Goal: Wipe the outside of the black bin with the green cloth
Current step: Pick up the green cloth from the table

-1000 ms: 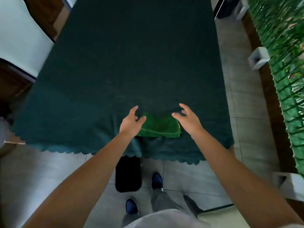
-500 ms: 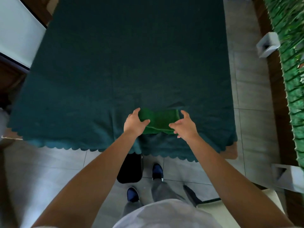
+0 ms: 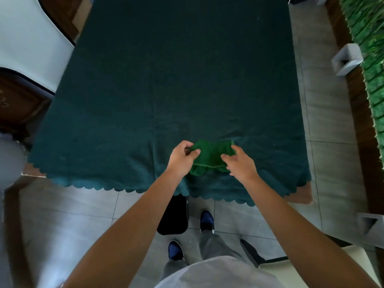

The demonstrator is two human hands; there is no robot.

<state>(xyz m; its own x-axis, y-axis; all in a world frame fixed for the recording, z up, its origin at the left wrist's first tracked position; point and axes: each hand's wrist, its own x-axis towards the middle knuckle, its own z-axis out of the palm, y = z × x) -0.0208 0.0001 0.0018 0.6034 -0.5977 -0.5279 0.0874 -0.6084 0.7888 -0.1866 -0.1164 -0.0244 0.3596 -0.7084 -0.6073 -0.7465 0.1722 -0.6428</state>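
Left hand (image 3: 180,158) now pinching green cloth (image 3: 211,155) corner, open a second ago. Right hand (image 3: 239,161) fingers curled onto opposite edge. Cloth bunched, lifting off surface (image 3: 166,80). Black bin (image 3: 173,215) on floor below, unwiped. Pickup under way.

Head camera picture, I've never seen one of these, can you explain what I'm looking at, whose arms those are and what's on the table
There is no machine here. The picture comes from a wide-angle camera worn on a person's head, looking forward and down, so the two bare arms reaching in from the bottom are the wearer's own. They stand at a table covered with a dark teal tablecloth. Near its front edge lies a green cloth, the only loose thing on it. The left hand pinches the cloth's left end, bunching it; the right hand has its fingers on the right end. On the tiled floor, partly under the table, stands a black bin, beside the person's blue shoes. The bin is untouched.
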